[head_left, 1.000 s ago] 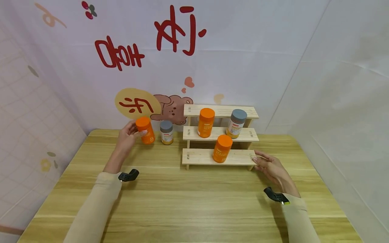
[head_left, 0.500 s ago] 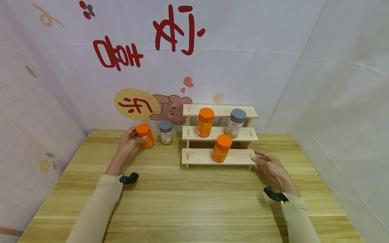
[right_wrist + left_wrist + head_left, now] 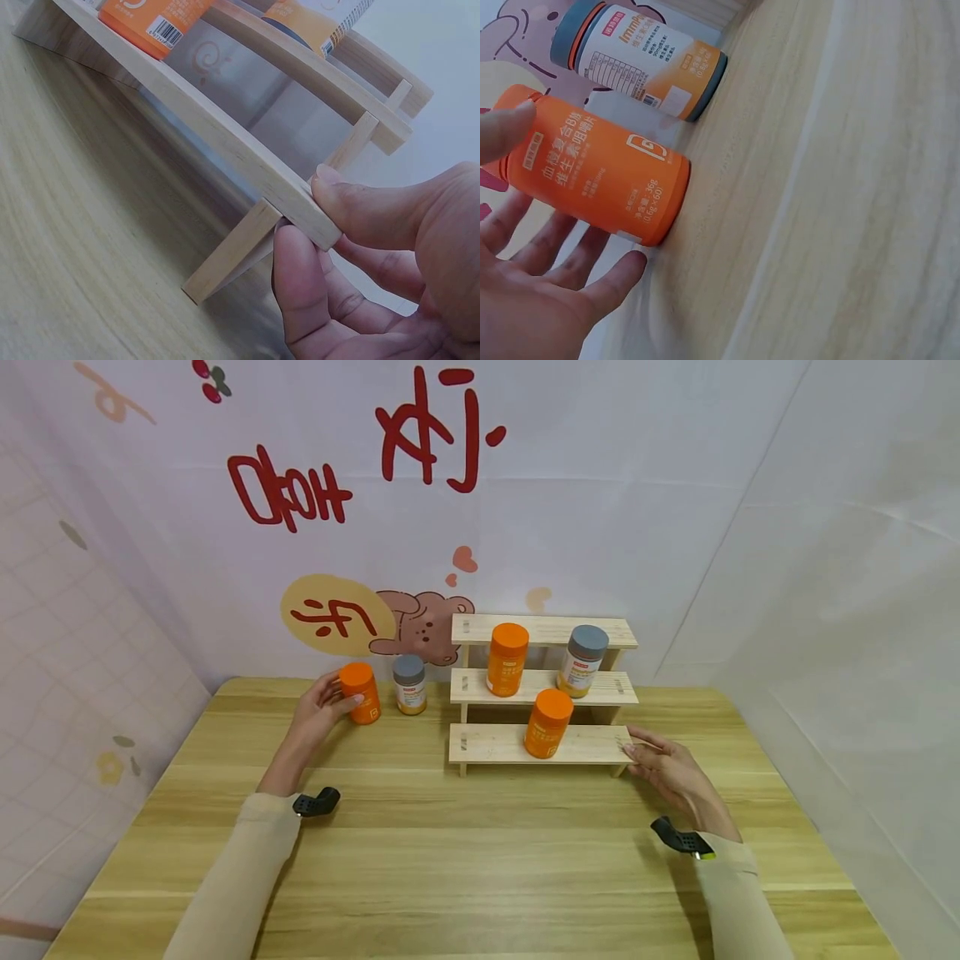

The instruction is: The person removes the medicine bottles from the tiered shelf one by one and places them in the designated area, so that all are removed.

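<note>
Now, left hand (image 3: 318, 714): I curl round the orange bottle (image 3: 361, 693), standing on the table (image 3: 480, 860).
Right hand (image 3: 667, 768): I pinch the wooden rack (image 3: 495, 745) at its lowest shelf's end.

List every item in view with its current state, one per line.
Orange bottle by the left hand: upright on the table, capped, held.
Grey-capped bottle on the table: upright, capped.
Three bottles on the shelf: upright, capped.
Wooden shelf: standing, gripped at its right corner.
Left hand: holds the orange bottle.
Right hand: pinches the shelf corner.
</note>
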The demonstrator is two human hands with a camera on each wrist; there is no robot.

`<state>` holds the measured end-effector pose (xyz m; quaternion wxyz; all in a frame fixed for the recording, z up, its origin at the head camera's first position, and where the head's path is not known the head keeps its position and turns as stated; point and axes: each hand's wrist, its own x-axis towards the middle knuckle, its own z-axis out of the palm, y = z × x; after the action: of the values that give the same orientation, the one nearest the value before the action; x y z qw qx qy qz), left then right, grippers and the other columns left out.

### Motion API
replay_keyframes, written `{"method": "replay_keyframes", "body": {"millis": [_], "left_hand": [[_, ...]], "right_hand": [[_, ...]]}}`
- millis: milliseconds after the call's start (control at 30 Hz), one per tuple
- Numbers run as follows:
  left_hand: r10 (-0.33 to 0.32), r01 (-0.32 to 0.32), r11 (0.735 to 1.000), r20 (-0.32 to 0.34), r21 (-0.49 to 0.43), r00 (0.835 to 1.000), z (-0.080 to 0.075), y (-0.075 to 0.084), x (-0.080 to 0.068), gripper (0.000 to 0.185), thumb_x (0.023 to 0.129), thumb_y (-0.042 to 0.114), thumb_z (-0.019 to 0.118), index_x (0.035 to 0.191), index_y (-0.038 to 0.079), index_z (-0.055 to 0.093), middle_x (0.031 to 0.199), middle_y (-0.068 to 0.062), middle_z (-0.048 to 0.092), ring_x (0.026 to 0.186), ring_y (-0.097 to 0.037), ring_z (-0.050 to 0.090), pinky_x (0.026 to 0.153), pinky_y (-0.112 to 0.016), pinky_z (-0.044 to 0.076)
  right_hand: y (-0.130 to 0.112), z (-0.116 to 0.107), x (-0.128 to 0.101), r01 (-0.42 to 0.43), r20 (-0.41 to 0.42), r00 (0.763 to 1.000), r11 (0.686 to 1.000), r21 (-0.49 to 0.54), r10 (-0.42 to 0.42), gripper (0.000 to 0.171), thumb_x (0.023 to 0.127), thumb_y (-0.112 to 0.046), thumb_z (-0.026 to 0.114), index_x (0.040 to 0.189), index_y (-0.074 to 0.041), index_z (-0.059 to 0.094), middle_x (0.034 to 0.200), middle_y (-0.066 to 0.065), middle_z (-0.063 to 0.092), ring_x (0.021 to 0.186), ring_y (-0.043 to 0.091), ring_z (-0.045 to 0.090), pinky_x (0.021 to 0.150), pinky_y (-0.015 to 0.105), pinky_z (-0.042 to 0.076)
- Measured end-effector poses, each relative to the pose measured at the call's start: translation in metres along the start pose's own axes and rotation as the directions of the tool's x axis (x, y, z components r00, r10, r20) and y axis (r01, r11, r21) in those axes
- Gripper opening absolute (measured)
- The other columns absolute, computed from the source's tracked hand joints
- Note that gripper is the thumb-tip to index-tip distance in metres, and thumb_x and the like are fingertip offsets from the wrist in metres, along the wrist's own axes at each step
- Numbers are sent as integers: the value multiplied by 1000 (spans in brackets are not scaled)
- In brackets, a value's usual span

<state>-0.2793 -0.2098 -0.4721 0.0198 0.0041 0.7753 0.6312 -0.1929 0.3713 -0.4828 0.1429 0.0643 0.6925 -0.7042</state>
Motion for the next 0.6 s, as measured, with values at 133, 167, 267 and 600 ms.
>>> {"method": "replay_keyframes", "body": {"millis": [133,167,267,600], "left_hand": [[13,-13,1000,-9,0,1000,-1,3,-4,78,98,29,72,162,12,30,162,-18,38,151,-35,35,126,-53,29],[18,-18,1000,-11,0,1000,-1,5,-6,79,97,30,72,162,13,29,163,-17,37,152,-35,34,126,-54,28],[51,-51,999,-19,-4,998,-1,14,-10,79,98,31,71,162,15,28,163,-17,36,153,-34,30,126,-57,26],[240,-246,968,-94,-54,966,8,39,-15,67,98,19,69,156,5,38,159,-21,38,153,-28,32,129,-49,23]], "right_hand": [[0,0,2,3,4,1000,1000,5,-3,74,103,-17,62,162,-1,21,112,-7,63,102,2,64,85,18,58],[0,0,2,4,3,1000,1000,5,-4,74,103,-18,62,162,0,21,112,-7,63,101,2,64,85,18,58],[0,0,3,9,-1,1000,1000,-5,-9,74,103,-18,63,162,0,22,110,-7,63,101,2,63,85,18,58],[1,-1,2,6,-2,1000,1000,8,-6,75,103,-16,63,162,0,21,112,-8,64,101,2,64,85,18,58]]}}
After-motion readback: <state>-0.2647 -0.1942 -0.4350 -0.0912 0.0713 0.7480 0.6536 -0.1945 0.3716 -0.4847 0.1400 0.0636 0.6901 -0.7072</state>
